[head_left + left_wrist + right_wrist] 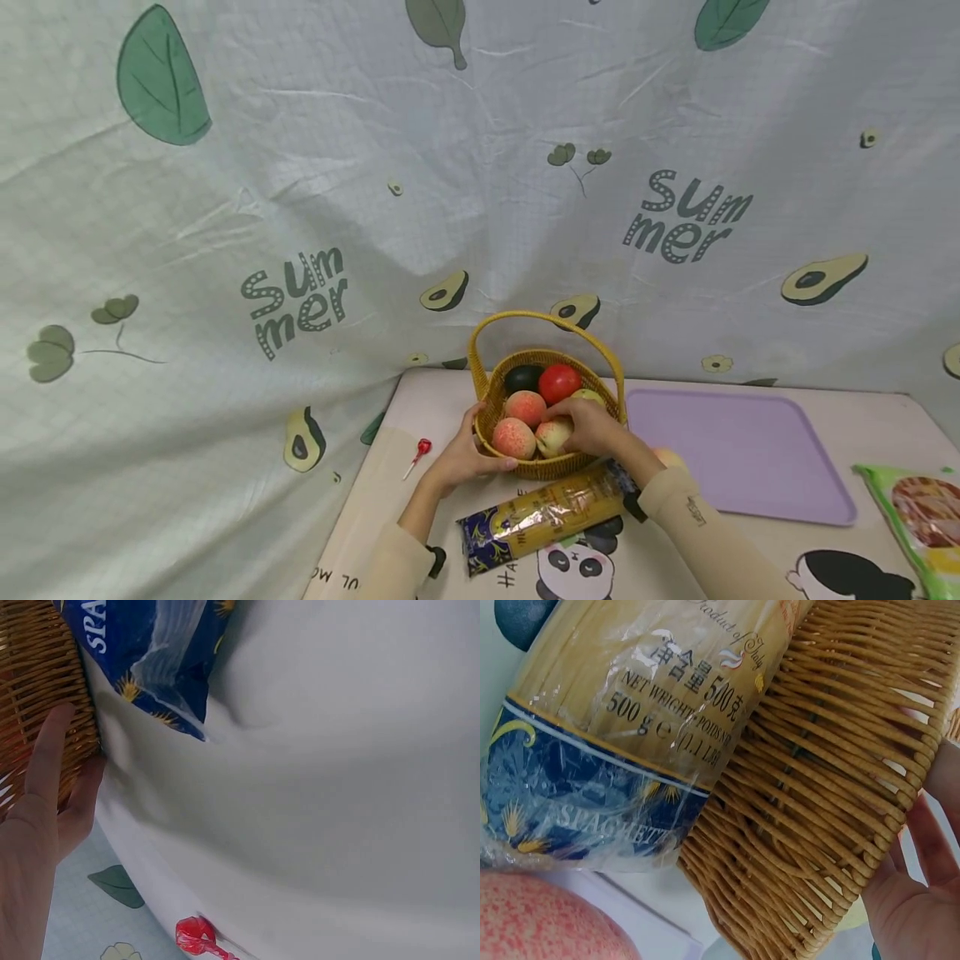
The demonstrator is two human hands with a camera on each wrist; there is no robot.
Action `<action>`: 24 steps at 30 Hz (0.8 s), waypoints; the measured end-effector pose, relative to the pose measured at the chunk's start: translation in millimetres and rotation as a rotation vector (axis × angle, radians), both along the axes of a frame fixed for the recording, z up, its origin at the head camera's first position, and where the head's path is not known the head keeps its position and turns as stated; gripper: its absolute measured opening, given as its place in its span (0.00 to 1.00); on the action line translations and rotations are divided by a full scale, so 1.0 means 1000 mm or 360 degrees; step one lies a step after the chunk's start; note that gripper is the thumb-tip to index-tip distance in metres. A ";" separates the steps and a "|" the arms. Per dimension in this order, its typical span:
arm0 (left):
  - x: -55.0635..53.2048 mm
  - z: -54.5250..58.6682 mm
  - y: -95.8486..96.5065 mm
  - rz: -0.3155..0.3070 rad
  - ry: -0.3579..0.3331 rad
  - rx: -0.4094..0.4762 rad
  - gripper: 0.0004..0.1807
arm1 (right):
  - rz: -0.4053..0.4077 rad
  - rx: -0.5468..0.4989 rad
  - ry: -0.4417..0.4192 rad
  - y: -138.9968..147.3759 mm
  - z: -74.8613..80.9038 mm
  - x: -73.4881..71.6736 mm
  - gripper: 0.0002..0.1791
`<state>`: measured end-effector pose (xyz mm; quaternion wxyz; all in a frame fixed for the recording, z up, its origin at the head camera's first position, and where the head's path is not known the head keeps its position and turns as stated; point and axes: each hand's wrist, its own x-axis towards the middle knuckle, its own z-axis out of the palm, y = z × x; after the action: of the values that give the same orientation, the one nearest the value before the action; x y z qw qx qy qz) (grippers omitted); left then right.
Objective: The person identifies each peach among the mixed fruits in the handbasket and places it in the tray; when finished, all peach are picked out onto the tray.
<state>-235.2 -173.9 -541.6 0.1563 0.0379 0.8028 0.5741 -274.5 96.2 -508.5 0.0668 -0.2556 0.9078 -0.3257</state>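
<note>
A wicker basket [542, 470] with a tall handle stands near the back of the table. It holds two peaches [513, 438], a red round fruit [559, 384], a dark green, avocado-like fruit [522, 379], a yellow-green fruit [588, 395] and a pale yellow pear [551, 437]. My left hand [459, 457] rests against the basket's outside at the left, its fingers [46, 761] fairly straight along the wicker wall. Reaching over the front rim, my right hand [592, 427] grips the pear with thumb and fingers. In the right wrist view the rim hides its fingertips.
A spaghetti pack [543, 518] lies in front of the basket. To the right are a purple tray [738, 450], a peach [669, 457] partly behind the right forearm, and a green food bag [918, 521]. A red lollipop [423, 447] lies at left. A printed curtain [480, 208] hangs behind.
</note>
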 end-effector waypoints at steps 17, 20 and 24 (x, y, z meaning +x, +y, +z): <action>-0.001 0.004 0.004 -0.0026 0.0017 0.0007 0.66 | -0.0083 -0.0184 0.0147 0.014 0.042 0.018 0.30; 0.001 0.004 0.002 -0.0011 0.0018 0.0009 0.66 | -0.0062 -0.0239 0.0156 0.021 0.057 0.028 0.29; 0.002 0.002 0.001 0.0003 0.0002 0.0004 0.66 | -0.0069 -0.0270 0.0153 0.041 0.072 0.046 0.30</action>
<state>-232.9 -173.3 -539.8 0.1551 0.0379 0.8021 0.5754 -228.4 136.8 -436.8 -0.0059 -0.2559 0.8844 -0.3902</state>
